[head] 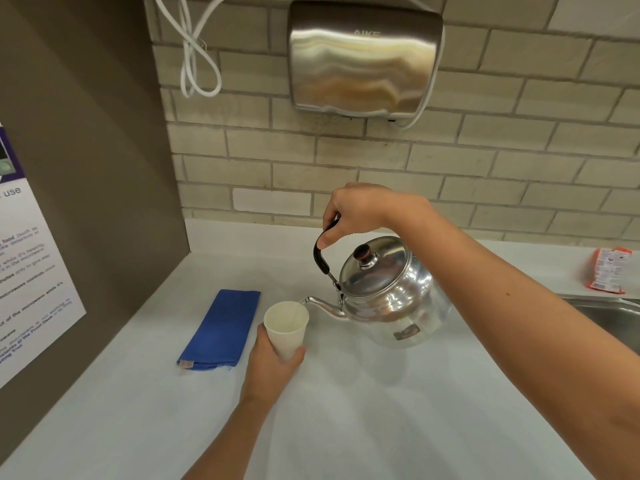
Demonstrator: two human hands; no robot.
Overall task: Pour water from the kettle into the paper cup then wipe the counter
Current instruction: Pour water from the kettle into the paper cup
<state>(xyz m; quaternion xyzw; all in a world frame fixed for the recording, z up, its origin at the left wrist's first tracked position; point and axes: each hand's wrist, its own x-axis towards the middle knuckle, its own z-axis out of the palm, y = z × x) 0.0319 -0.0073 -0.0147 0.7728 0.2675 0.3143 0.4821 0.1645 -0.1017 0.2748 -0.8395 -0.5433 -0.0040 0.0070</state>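
Observation:
A shiny metal kettle (388, 296) hangs tilted to the left above the white counter (346, 410). My right hand (360, 209) grips its black handle from above. A thin stream of water runs from the spout into a white paper cup (286, 329). My left hand (270, 367) is wrapped around the lower part of that cup, holding it a little tilted under the spout. A folded blue cloth (221, 327) lies flat on the counter just left of the cup.
A brown side panel with a printed notice (31, 278) closes the left. A steel hand dryer (360, 60) and white cable hang on the brick wall. A sink (609, 317) and a red-and-white packet (607, 270) are at the right.

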